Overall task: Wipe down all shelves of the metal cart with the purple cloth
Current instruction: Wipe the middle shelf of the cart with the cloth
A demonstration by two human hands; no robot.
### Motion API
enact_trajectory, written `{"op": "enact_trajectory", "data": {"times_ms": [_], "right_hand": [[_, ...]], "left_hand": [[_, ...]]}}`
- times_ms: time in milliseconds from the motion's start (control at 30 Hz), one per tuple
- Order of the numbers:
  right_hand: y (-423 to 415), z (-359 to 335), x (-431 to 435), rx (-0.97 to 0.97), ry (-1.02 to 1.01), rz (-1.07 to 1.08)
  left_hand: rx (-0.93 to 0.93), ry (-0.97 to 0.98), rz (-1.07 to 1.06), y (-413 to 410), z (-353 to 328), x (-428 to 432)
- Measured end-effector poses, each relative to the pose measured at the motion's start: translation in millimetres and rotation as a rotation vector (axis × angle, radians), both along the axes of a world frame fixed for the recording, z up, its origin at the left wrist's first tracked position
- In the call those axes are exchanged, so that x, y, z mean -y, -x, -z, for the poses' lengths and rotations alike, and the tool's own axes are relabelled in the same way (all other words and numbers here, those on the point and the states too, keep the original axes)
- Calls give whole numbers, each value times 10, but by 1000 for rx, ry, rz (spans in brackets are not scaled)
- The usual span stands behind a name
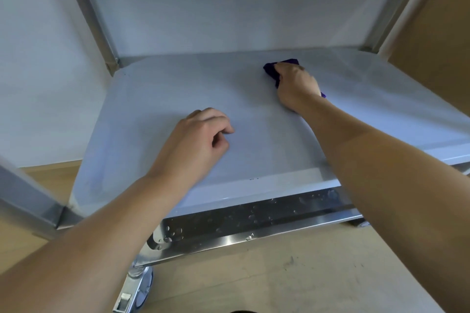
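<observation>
Two bare hands reach over the shelf (157,99) of the metal cart (244,226). My left hand (195,140) rests near the front edge, fingers (223,129) loosely curled and gripping nothing. Toward the back right corner, my right hand (296,85) presses the purple cloth (270,70) flat on the shelf, fingers closed over it. Water drops bead the cart's front rail (254,216).

Right hand (296,86) presses purple cloth (272,70) on cart shelf (157,89); left hand (198,134) rests loosely curled.
</observation>
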State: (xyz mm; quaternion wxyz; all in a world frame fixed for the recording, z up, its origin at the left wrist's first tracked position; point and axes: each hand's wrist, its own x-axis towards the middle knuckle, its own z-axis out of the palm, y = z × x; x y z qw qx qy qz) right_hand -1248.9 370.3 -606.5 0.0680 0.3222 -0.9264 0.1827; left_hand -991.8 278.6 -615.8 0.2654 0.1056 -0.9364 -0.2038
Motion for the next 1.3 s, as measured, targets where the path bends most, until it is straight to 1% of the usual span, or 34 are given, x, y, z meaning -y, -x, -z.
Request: {"op": "enact_trajectory", "data": {"times_ms": [167, 333, 600, 867, 1000, 1300], "right_hand": [[-26, 3, 380, -7, -6, -53], [-185, -20, 729, 1, -7, -210], [-446, -65, 531, 14, -9, -386], [-720, 23, 261, 26, 15, -424], [-819, 17, 232, 24, 27, -392], [-1093, 37, 111, 22, 12, -389]], "left_hand": [[10, 14, 17, 19, -16, -20], [4, -3, 27, 11, -28, -5], [19, -6, 40, 14, -39, -14], [16, -6, 24, 11, -23, -15], [12, -24, 31, 4, -34, -19], [17, 0, 12, -19, -55, -40]]}}
